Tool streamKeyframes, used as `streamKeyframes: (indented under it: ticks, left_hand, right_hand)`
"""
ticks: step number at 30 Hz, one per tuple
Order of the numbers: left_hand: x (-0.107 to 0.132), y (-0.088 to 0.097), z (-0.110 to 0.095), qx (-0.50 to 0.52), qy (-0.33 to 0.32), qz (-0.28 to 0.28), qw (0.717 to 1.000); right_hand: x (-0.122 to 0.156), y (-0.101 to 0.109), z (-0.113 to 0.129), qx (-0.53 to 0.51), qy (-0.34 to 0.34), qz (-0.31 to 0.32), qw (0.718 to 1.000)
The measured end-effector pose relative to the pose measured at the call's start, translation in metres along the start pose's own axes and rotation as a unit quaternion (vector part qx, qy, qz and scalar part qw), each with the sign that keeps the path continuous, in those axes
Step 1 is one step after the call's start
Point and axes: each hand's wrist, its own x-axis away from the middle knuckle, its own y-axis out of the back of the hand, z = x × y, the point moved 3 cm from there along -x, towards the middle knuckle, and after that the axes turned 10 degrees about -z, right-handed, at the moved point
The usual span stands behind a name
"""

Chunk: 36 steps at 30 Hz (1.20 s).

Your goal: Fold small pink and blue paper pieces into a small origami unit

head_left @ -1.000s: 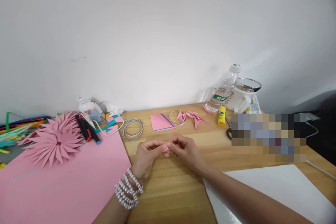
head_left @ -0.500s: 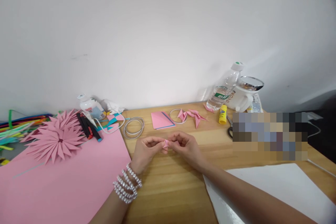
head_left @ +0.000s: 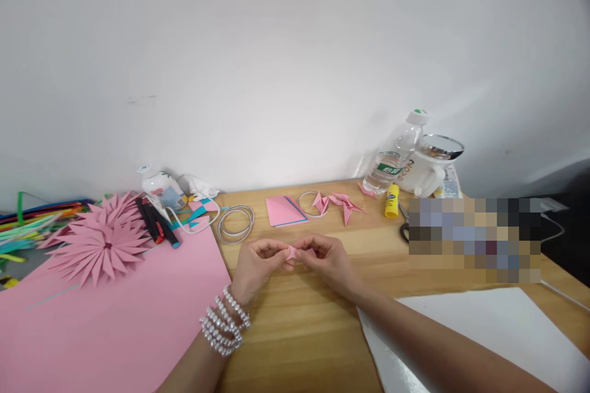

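Between both hands, just above the wooden table (head_left: 295, 325), is a small folded piece of pink paper (head_left: 292, 252). My left hand (head_left: 259, 263) pinches its left side with thumb and forefinger; a pearl bracelet (head_left: 224, 325) circles that wrist in several strands. My right hand (head_left: 326, 258) pinches the right side, and part of the paper is hidden behind its fingers. Beyond the hands lies a stack of pink and blue paper squares (head_left: 286, 210). To its right are folded pink paper pieces (head_left: 346, 207), several-pointed in shape.
At left, pink paper fans (head_left: 104, 249) and markers (head_left: 157, 221) lie on a large pink sheet (head_left: 124, 325). A coiled cable (head_left: 235, 224) lies nearby. Along the right stand a water bottle (head_left: 391, 156), a mug (head_left: 417, 175) and a glue stick (head_left: 391, 202); scissors (head_left: 404, 230) and a white sheet (head_left: 479, 325) lie nearer.
The pink paper between my fingertips has changed shape slightly, its small point now less distinct. Both hands keep their pinch in nearly the same place.
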Motion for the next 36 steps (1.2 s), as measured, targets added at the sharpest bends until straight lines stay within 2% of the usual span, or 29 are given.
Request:
streamKeyframes:
  ticks: [5,10,17,21,28,36]
  left_hand:
    - [-0.0007,0.0004,0.0014,0.007,-0.012,0.0,1.0]
    - [0.0005,-0.0004,-0.0007,0.008,0.002,-0.01,1.0]
    - [0.0021,-0.0017,-0.0021,0.005,0.011,0.01,1.0]
    - [0.0005,-0.0019,-0.0034,-0.03,-0.017,0.031,0.999]
    - [0.0048,-0.0034,-0.004,-0.067,-0.082,0.004,0.994]
    - [0.0007,-0.0034,0.002,-0.042,-0.046,0.031,0.998]
  right_hand:
    - [0.0009,-0.0016,0.0012,-0.007,0.0,-0.003,1.0]
    - [0.0007,-0.0017,-0.0029,-0.014,-0.012,0.005,1.0]
    - [-0.0005,0.0008,-0.0015,-0.005,-0.019,-0.007,1.0]
    - [-0.001,0.0012,0.0004,0.005,-0.023,-0.014,1.0]
    - [0.0003,-0.0003,0.0015,0.014,-0.023,0.009,1.0]
    - [-0.0014,0.0016,-0.0015,0.005,-0.035,0.0,0.999]
